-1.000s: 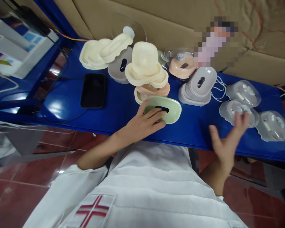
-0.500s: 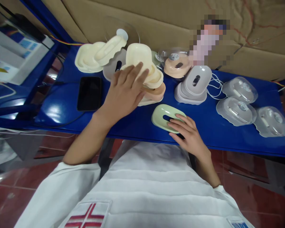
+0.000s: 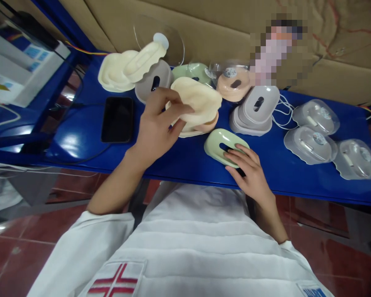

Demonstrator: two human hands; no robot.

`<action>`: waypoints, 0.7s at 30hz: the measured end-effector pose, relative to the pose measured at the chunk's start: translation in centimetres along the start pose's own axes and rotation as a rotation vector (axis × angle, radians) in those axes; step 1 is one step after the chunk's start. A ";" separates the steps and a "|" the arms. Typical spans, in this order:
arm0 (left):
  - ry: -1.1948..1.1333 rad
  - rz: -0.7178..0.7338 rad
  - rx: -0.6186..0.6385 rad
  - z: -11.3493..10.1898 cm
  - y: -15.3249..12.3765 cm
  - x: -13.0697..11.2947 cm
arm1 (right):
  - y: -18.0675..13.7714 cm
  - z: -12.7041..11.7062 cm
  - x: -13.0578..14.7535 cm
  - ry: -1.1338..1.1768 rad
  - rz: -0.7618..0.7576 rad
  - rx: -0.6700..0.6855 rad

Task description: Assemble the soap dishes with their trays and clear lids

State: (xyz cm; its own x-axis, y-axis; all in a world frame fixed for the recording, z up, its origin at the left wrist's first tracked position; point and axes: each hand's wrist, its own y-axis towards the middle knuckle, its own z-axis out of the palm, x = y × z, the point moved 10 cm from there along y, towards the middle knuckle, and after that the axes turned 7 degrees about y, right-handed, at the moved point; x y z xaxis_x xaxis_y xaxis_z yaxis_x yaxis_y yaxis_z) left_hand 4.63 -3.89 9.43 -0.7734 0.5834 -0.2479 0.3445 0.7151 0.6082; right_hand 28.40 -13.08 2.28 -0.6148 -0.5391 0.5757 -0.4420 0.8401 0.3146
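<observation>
My left hand (image 3: 160, 126) pinches the near edge of a thin cream moulded tray (image 3: 200, 97), fingers and thumb closed on it. That tray is tilted above a small pile; a peach shell (image 3: 212, 125) and another cream piece (image 3: 190, 131) show beneath it. My right hand (image 3: 250, 175) lies over the right end of a pale green oval shell (image 3: 216, 146) with a dark slot in its top, the thumb at its near side. The green shell sits near the table's front edge.
On the blue table (image 3: 185, 159) are a black phone (image 3: 116, 119), a grey slotted shell (image 3: 146, 82), stacked cream trays (image 3: 116, 72), a grey shell stack (image 3: 250, 121) and several clear-covered packs (image 3: 311, 142). A white cable (image 3: 284, 113) loops behind. Cardboard (image 3: 204, 33) stands at the back.
My left hand has gone from spread fingers over the cream pieces to a pinch on one tray, which is now tilted differently. My right hand stays on the green shell.
</observation>
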 end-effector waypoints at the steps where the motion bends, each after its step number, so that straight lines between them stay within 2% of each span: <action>1: -0.019 0.031 -0.046 -1.0 -0.5 -0.7 | -0.1 -0.4 -0.1 0.011 0.019 -0.040; 4: -0.178 0.172 -0.106 -2.9 -3.4 -3.4 | -0.6 -2.4 -0.9 0.051 0.102 -0.220; 6: -0.335 0.226 -0.001 -2.4 -5.9 -4.7 | -1.2 -3.7 -1.5 0.062 0.155 -0.347; 8: -0.429 0.260 0.121 -1.5 -8.3 -5.9 | -1.6 -4.3 -1.7 0.064 0.177 -0.417; 11: -0.414 0.307 0.263 0.0 -10.6 -7.3 | -1.2 -4.0 -1.6 0.057 0.157 -0.384; 15: -0.396 0.338 0.404 2.1 -11.0 -7.8 | -0.5 -2.8 -0.8 0.039 0.103 -0.262; 18: -0.381 0.350 0.418 2.9 -10.6 -7.7 | -0.6 -2.6 -0.4 0.057 0.061 -0.227; 21: -0.311 0.309 0.358 2.7 -10.1 -6.7 | -0.7 -2.3 -0.2 0.070 0.029 -0.196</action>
State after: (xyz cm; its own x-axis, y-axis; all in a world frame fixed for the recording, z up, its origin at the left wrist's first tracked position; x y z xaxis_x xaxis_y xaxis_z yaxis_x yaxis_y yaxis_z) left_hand 7.77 -13.93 2.93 -0.4335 0.8335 -0.3426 0.7308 0.5476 0.4075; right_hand 30.36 -13.47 3.72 -0.5753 -0.5151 0.6354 -0.2854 0.8544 0.4342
